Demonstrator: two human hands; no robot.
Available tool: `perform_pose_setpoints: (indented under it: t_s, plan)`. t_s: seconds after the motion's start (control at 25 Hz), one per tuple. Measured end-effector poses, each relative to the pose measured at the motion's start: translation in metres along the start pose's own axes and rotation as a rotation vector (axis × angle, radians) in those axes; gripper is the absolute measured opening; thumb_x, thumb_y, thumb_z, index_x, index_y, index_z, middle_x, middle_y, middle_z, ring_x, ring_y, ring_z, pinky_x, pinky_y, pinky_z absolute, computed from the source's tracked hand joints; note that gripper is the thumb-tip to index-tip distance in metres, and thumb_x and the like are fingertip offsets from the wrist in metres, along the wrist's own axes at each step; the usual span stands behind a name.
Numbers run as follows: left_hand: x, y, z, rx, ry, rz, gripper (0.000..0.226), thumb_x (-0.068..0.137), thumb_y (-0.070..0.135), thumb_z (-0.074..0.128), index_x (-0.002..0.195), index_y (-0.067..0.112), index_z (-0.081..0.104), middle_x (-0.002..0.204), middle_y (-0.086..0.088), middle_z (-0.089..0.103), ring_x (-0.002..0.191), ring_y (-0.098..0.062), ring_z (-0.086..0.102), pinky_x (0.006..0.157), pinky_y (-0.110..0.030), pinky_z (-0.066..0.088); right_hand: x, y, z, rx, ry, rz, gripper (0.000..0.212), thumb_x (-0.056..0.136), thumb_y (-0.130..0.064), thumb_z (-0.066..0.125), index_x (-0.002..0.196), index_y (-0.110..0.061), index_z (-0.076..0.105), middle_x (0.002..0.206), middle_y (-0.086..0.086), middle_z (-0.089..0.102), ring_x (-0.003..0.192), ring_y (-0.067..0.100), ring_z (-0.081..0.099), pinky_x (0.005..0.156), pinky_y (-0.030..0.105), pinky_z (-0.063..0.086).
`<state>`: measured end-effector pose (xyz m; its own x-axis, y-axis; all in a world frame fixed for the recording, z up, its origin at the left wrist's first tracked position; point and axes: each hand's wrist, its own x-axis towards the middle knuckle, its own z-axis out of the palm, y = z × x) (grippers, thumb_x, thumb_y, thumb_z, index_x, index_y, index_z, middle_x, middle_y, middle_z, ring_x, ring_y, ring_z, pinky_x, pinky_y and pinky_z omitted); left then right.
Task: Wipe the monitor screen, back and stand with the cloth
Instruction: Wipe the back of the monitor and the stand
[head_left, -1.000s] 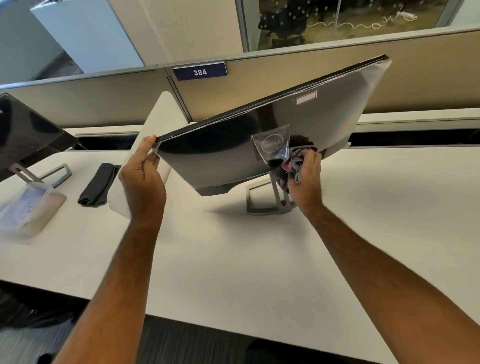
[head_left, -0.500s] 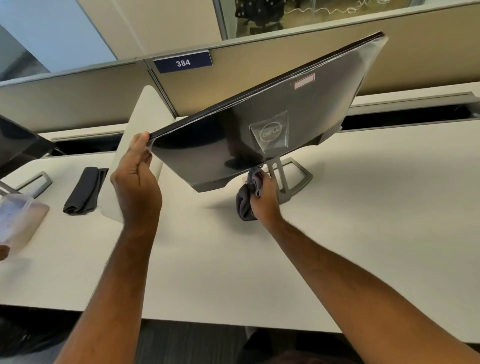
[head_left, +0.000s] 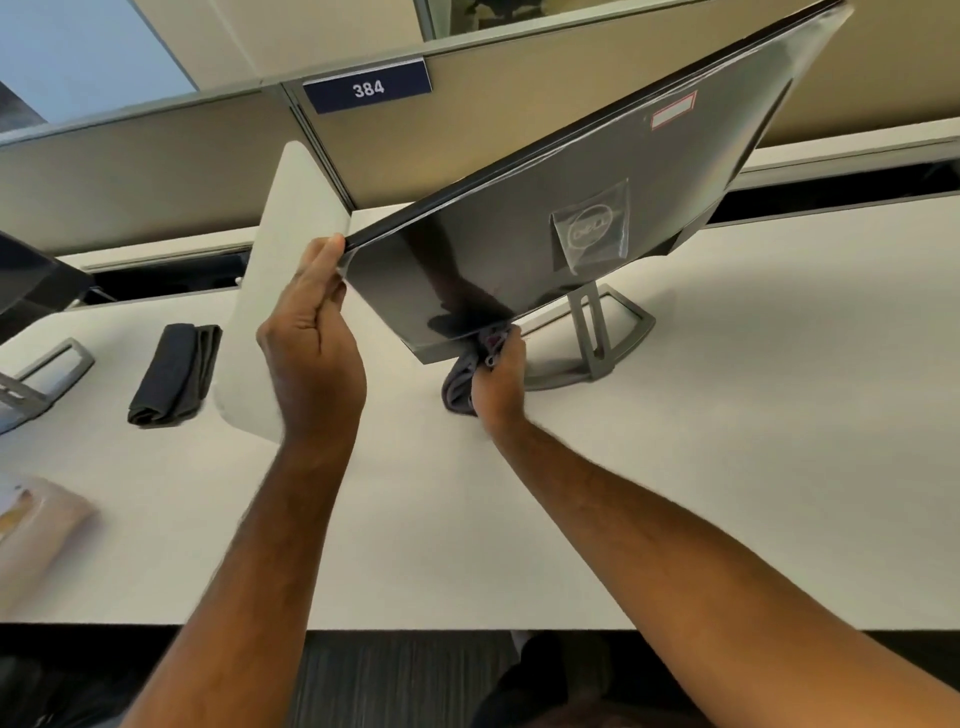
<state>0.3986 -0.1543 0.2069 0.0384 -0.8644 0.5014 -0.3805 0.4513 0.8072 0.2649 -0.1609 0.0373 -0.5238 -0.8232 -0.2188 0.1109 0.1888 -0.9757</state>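
Observation:
The dark monitor (head_left: 597, 171) stands on the white desk with its glossy back toward me, tilted and turned. Its grey metal stand (head_left: 613, 332) rests on the desk below it. My left hand (head_left: 311, 348) grips the monitor's left edge, thumb on the back. My right hand (head_left: 496, 382) holds a bunched grey cloth (head_left: 460, 387) pressed against the monitor's lower edge, left of the stand. The screen side faces away and is hidden.
A folded dark cloth (head_left: 174, 374) lies on the desk (head_left: 727, 467) at left beside a white divider panel (head_left: 280, 291). A second monitor's stand (head_left: 36, 379) and a plastic bag (head_left: 31, 525) sit at far left. Beige partitions with a 384 sign (head_left: 368, 89) stand behind.
My right hand moved the cloth from the stand neck behind the logo down and left to the monitor's lower edge. My left hand kept its grip on the left edge.

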Motion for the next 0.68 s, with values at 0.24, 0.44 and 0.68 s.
perform_pose_setpoints:
  t_s: [0.24,0.44,0.68]
  plan:
    - [0.002,-0.007,-0.006,0.033,-0.028,0.037,0.043,0.106,0.012,0.037,0.141,0.006,0.062,0.148,-0.007,0.059,0.141,-0.011,0.052,0.110,-0.051,0.051,0.002,0.015,-0.051,-0.181,0.005,0.040,0.035,0.096,-0.001,0.055,0.128,-0.013,0.046,0.121,0.008,0.056,0.109,0.024,0.060,0.090,0.036,0.056]
    - [0.001,-0.005,-0.006,0.022,-0.034,0.024,0.044,0.106,0.013,0.037,0.142,0.007,0.061,0.149,-0.007,0.058,0.141,-0.013,0.052,0.109,-0.051,0.051,0.029,-0.024,-0.033,0.118,0.117,0.063,0.059,0.093,0.011,0.050,0.141,-0.020,0.036,0.138,0.006,0.054,0.127,0.021,0.055,0.106,0.034,0.050]
    - [0.001,-0.007,-0.005,0.059,-0.030,0.032,0.043,0.107,0.008,0.035,0.143,0.005,0.059,0.150,-0.009,0.057,0.143,-0.010,0.049,0.110,-0.047,0.051,0.004,-0.024,-0.002,0.117,0.059,0.095,0.059,0.094,0.015,0.043,0.143,-0.018,0.036,0.127,-0.002,0.051,0.118,0.017,0.058,0.098,0.028,0.051]
